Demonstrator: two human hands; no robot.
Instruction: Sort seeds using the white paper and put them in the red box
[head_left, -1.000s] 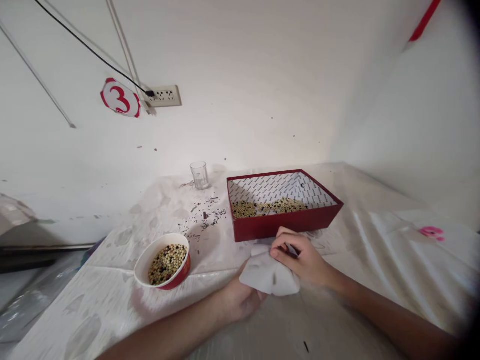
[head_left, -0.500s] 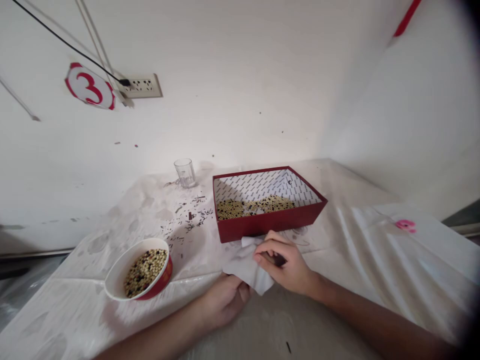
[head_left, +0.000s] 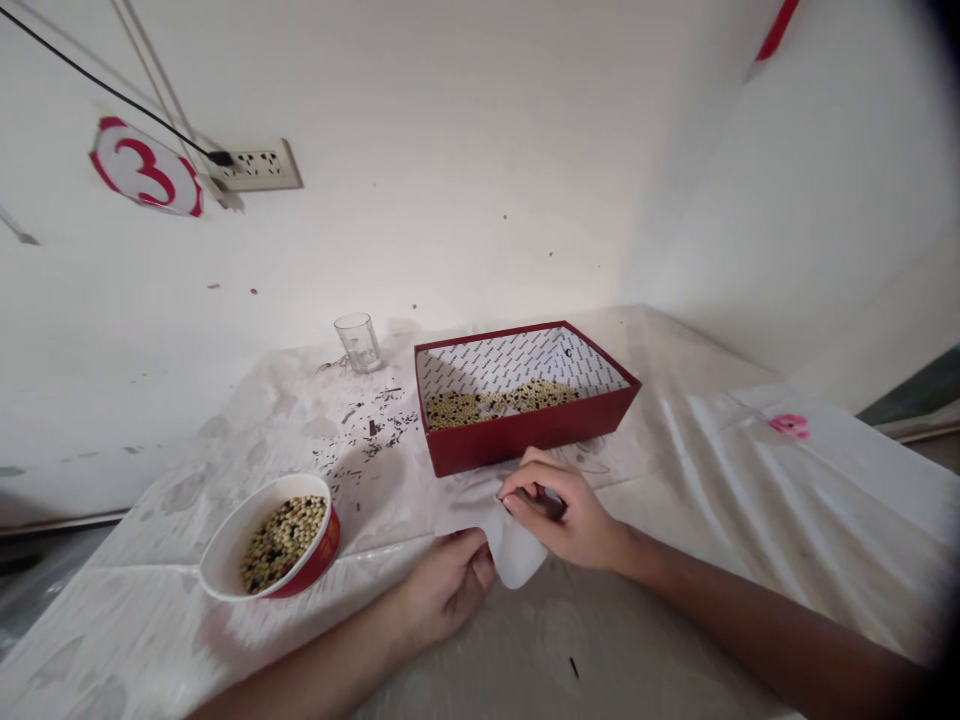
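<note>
A thin white sheet point(head_left: 517, 548), which looks like cloth or soft paper, spans the space between my two hands at the table's near side. My left hand point(head_left: 448, 588) is closed on its left edge, fingers curled. My right hand point(head_left: 561, 508) pinches its upper right part between thumb and fingers. Just beyond them stands a red box point(head_left: 532, 438) with a patterned white lining. Pale and dark beans point(head_left: 536, 395) lie on its floor. To the left, a red and white paper bowl point(head_left: 319, 560) leans slightly and holds more such beans point(head_left: 281, 540).
A clear glass point(head_left: 358, 345) stands near the wall. Small dark scraps point(head_left: 371, 428) are scattered left of the box. A plastic cover point(head_left: 697, 560) with folds lies over the table; a pink item point(head_left: 790, 426) is at the right. A socket point(head_left: 262, 165) holds a plugged cable.
The whole view has shifted a little, so the box, bowl and glass appear farther left. The white sheet hangs smoother between my hands, and both hands keep hold of it.
</note>
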